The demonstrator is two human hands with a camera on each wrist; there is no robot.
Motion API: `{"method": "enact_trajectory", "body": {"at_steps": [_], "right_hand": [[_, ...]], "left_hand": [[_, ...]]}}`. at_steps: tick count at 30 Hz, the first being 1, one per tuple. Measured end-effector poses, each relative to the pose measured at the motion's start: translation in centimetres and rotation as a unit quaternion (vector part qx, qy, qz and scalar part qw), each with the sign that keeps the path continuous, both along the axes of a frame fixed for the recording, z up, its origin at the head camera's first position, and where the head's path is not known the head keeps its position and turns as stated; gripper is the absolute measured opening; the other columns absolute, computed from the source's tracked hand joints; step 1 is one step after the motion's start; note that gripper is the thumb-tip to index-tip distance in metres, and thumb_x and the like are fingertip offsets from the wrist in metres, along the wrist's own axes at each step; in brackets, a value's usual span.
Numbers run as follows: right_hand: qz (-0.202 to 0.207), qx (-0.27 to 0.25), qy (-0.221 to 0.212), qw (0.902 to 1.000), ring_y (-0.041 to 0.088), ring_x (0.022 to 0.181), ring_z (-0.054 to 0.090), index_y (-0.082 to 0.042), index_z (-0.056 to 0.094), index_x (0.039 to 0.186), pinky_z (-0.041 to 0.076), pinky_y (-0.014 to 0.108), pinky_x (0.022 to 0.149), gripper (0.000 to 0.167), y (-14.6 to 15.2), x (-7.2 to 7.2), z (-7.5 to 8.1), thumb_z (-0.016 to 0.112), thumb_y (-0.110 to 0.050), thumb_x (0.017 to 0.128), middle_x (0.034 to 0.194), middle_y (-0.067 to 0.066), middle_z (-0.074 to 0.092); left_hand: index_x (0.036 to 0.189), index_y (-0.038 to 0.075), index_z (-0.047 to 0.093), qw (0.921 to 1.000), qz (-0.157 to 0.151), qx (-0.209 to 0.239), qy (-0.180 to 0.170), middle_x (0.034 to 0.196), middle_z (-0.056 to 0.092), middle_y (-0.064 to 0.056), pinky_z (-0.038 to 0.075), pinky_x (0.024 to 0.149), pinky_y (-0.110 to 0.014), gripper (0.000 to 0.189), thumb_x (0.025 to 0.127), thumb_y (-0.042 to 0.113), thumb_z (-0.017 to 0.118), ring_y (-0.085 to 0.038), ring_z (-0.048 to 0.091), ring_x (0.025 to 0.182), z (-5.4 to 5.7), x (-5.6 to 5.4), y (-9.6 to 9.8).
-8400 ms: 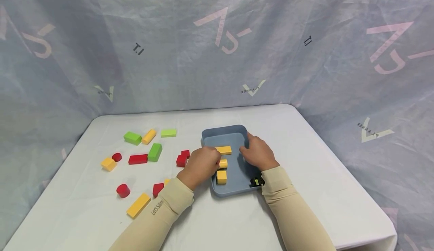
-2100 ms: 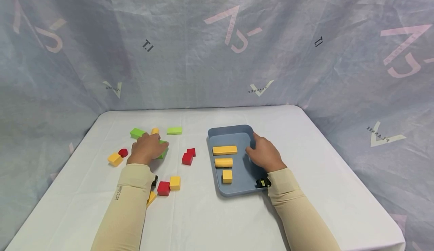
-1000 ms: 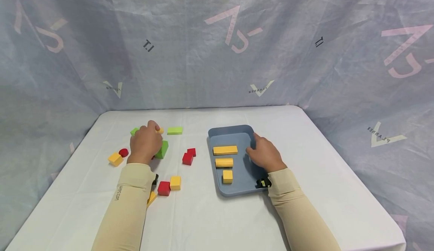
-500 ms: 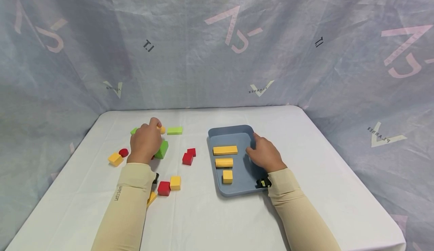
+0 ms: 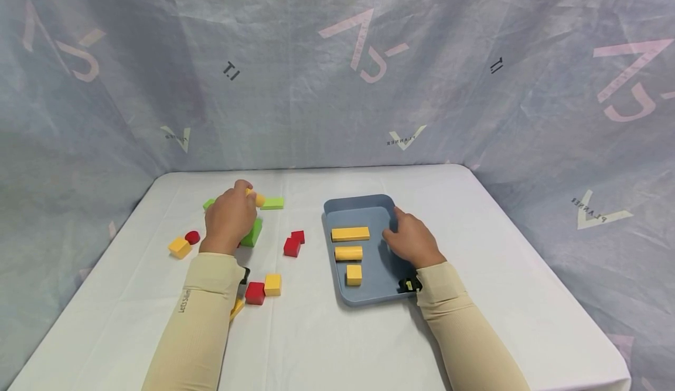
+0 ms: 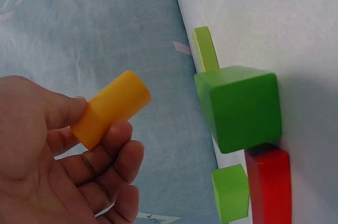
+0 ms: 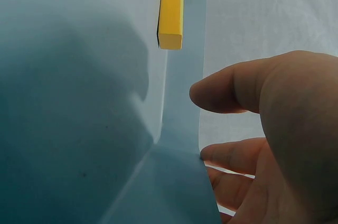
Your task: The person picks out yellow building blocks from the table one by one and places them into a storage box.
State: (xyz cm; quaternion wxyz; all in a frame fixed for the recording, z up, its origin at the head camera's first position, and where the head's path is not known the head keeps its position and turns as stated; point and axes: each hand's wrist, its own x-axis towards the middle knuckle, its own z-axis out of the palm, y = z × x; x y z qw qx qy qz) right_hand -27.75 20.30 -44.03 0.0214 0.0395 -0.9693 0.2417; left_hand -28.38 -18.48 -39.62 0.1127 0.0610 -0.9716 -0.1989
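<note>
My left hand [image 5: 229, 218] pinches a yellow cylinder block [image 6: 113, 105] between thumb and fingers, raised above the far left of the table. Below it in the left wrist view are a dark green block [image 6: 243, 110], a red block [image 6: 272, 182] and two lighter green blocks. My right hand [image 5: 413, 240] holds the right wall of a blue-grey tray [image 5: 377, 268], thumb on the inner side and fingers outside. Inside the tray lie a yellow bar [image 5: 350, 234], another yellow cylinder [image 5: 348, 254] and a yellow cube [image 5: 354, 275].
Two small red blocks [image 5: 292, 247] lie between the left hand and the tray. Nearer me sit a red block [image 5: 255, 293] and a yellow cube [image 5: 272, 285], side by side. At far left are a yellow block [image 5: 180, 248] and a red round block [image 5: 192, 237].
My left hand has taken hold of the yellow cylinder and lifted it off the table, shifting slightly right. The right hand stays at the tray. Earlier, the long yellow bar was partly hidden by the left hand.
</note>
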Motion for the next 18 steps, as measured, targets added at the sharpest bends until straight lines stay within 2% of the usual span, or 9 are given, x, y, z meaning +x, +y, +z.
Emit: {"method": "enact_trajectory", "body": {"at_steps": [7,14,18], "right_hand": [[0.0,-0.001,-0.001,1.0,0.029,0.103,0.065,0.001,0.034,0.159,0.052,0.045,0.086,0.074,0.0,0.0,0.0,0.06,-0.031,0.097,0.152,0.023,0.052],[0.0,-0.004,-0.001,1.0,0.03,0.106,0.065,0.001,0.035,0.159,0.052,0.047,0.088,0.074,0.0,0.0,0.0,0.06,-0.031,0.097,0.153,0.023,0.052],[0.002,-0.005,-0.001,1.0,0.031,0.111,0.066,0.001,0.035,0.159,0.053,0.049,0.092,0.074,0.0,0.0,0.0,0.06,-0.032,0.097,0.153,0.024,0.052]], "left_hand": [[0.143,0.008,0.047,0.9998,0.001,0.009,0.016,0.117,0.068,-0.017,0.049,0.078,-0.049,0.041,0.108,0.029,0.048,-0.033,0.065,0.094,0.3,0.1,0.2],[0.14,0.01,0.047,0.9989,-0.021,0.042,0.003,0.114,0.07,-0.017,0.049,0.072,-0.042,0.04,0.106,0.029,0.051,-0.031,0.064,0.086,0.8,0.4,0.8],[0.137,0.012,0.049,0.9988,-0.027,0.038,0.015,0.109,0.071,-0.015,0.048,0.069,-0.038,0.038,0.104,0.029,0.056,-0.029,0.062,0.081,1.1,0.7,1.2]]}}
